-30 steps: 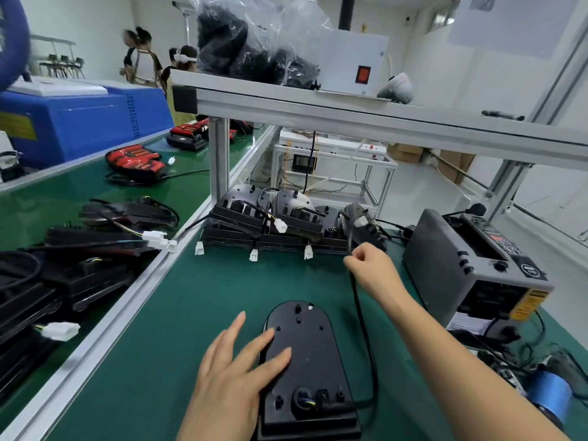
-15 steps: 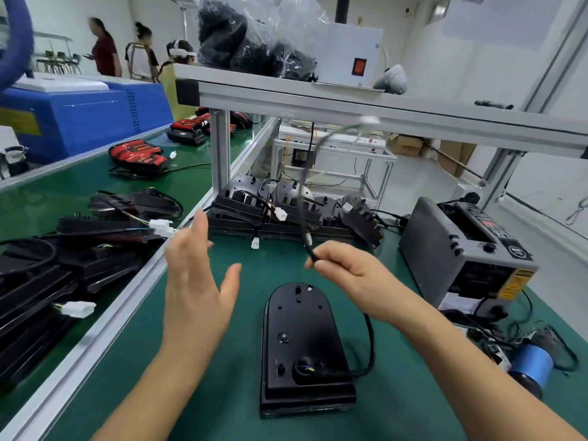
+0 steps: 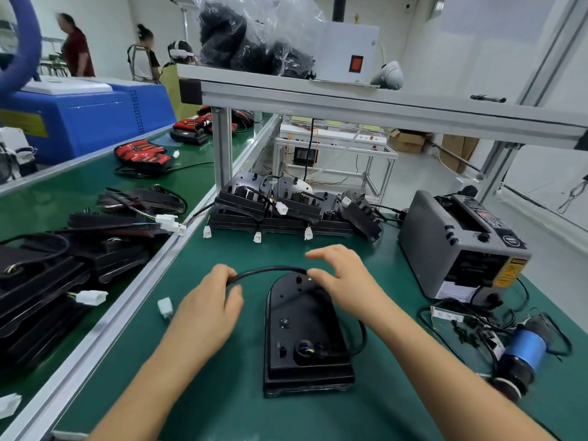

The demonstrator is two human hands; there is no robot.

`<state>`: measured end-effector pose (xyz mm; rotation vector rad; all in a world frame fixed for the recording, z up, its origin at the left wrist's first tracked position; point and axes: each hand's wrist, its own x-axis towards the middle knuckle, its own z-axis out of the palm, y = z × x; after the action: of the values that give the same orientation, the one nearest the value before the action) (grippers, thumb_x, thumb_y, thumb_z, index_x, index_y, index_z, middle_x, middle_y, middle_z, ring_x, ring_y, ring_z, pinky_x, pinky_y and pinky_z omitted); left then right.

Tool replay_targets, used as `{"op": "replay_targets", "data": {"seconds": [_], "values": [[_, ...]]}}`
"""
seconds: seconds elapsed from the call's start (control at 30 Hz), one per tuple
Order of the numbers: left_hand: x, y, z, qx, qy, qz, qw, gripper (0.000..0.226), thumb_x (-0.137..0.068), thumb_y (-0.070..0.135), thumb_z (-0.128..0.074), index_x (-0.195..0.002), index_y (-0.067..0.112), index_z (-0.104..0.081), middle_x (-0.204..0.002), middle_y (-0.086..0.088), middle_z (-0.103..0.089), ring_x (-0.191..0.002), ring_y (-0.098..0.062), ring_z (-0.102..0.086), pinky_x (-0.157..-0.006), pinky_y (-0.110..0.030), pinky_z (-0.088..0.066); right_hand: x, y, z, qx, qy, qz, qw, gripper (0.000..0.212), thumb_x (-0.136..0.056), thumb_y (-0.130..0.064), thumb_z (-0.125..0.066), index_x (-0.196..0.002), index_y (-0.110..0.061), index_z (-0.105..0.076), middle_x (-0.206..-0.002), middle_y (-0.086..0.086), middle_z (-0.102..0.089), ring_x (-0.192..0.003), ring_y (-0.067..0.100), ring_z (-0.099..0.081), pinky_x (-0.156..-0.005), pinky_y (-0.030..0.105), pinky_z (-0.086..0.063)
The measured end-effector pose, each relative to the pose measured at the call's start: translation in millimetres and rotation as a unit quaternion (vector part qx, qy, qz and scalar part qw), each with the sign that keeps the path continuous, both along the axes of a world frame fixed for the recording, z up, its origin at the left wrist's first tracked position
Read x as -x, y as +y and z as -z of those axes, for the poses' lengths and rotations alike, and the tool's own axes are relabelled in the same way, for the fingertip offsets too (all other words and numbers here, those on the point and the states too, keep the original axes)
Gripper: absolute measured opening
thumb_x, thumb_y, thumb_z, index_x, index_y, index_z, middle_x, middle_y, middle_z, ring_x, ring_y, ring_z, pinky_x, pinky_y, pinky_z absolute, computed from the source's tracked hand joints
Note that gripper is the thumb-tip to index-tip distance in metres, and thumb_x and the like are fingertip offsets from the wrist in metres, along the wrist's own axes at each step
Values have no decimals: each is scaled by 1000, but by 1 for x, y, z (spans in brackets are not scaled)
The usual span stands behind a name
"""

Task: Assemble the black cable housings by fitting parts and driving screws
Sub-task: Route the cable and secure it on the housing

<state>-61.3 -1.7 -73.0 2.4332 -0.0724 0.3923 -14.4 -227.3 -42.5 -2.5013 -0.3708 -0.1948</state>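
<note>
A black cable housing [image 3: 302,332] lies flat on the green mat in front of me, rounded end away from me. Its black cable [image 3: 267,271] leaves the near end, loops round the right side and arches over the far end. My left hand [image 3: 210,307] grips the cable left of the housing. My right hand [image 3: 343,278] pinches the same cable above the housing's far end, forefinger stretched out. The cable's white connector [image 3: 164,307] lies on the mat beside my left hand.
Stacked black housings [image 3: 292,208] with white plugs stand at the back of the mat. A grey tape dispenser [image 3: 461,246] sits at the right, a blue-bodied screwdriver [image 3: 521,351] and loose cables near it. More housings [image 3: 63,265] lie on the left conveyor.
My left hand came down from the air and took hold of the cable. My right hand lowered the cable from a raised loop down to the housing's far end.
</note>
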Motion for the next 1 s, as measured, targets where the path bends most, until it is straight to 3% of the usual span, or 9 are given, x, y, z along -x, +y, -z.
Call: {"op": "replay_targets", "data": {"seconds": [0.1,0.27,0.33,0.43,0.53,0.63,0.73,0.87,1.0], "values": [[-10,-7,0,191,68,-7,979,18,-99,16,-35,-104,22,-51,-74,3,-46,-53,-10,-51,-58,-30,-43,18,-21,20,-77,-5,103,992,35,-92,-30,-58,-126,-22,-55,-129,-6,-49,-126,13,-41,-105,27,-31],[-18,-19,15,635,181,-71,748,22,-97,-4,-35,-114,7,-47,-78,-9,-40,-60,-17,-45,-48,-33,-56,52,-43,54,-104,134,159,972,54,-92,-42,-55,-140,-21,-40,-144,-5,-43,-133,14,-38,-109,31,-31],[-16,-26,25,664,160,-108,722,24,-97,-6,-35,-118,3,-44,-85,-11,-43,-70,-20,-51,-59,-36,-56,64,-41,63,-123,169,145,967,65,-90,-50,-53,-145,-24,-31,-148,-5,-39,-136,13,-36,-109,30,-29],[-13,-42,36,569,130,-107,805,31,-97,-2,-37,-127,-1,-46,-95,-11,-54,-84,-19,-58,-81,-33,-50,73,-30,65,-144,187,144,961,81,-85,-63,-49,-150,-25,-20,-152,-4,-33,-140,13,-27,-110,32,-26],[-15,-44,42,186,111,-67,974,33,-99,14,-42,-129,11,-56,-117,-10,-59,-107,-24,-54,-93,-30,-41,72,-20,61,-77,176,161,968,82,-88,-65,-41,-151,-20,-17,-154,-1,-29,-142,18,-19,-112,35,-21],[-15,-36,37,-90,142,-28,985,33,-98,25,-36,-119,24,-62,-110,-2,-61,-108,-24,-49,-88,-32,-42,69,-16,56,6,175,159,972,78,-91,-66,-31,-151,-20,-16,-152,1,-30,-140,21,-20,-111,37,-20],[-16,-32,31,-83,216,13,973,36,-94,17,-33,-116,14,-61,-106,-5,-66,-99,-23,-60,-83,-31,-48,68,-17,52,23,191,148,970,80,-89,-69,-32,-151,-21,-17,-151,0,-31,-140,21,-22,-110,36,-22],[-7,-22,23,159,309,63,936,31,-93,6,-33,-108,7,-60,-80,-11,-61,-63,-19,-61,-71,-34,-57,71,-21,47,-68,232,91,966,44,-83,-67,-47,-120,-44,-46,-125,-10,-49,-114,10,-50,-94,27,-38],[13,-35,23,221,311,86,920,34,-96,13,-36,-115,21,-63,-97,3,-64,-78,-11,-59,-79,-28,-51,69,-16,44,-99,228,67,966,44,-83,-61,-49,-119,-37,-54,-120,-9,-58,-108,9,-57,-98,35,-44]]}}
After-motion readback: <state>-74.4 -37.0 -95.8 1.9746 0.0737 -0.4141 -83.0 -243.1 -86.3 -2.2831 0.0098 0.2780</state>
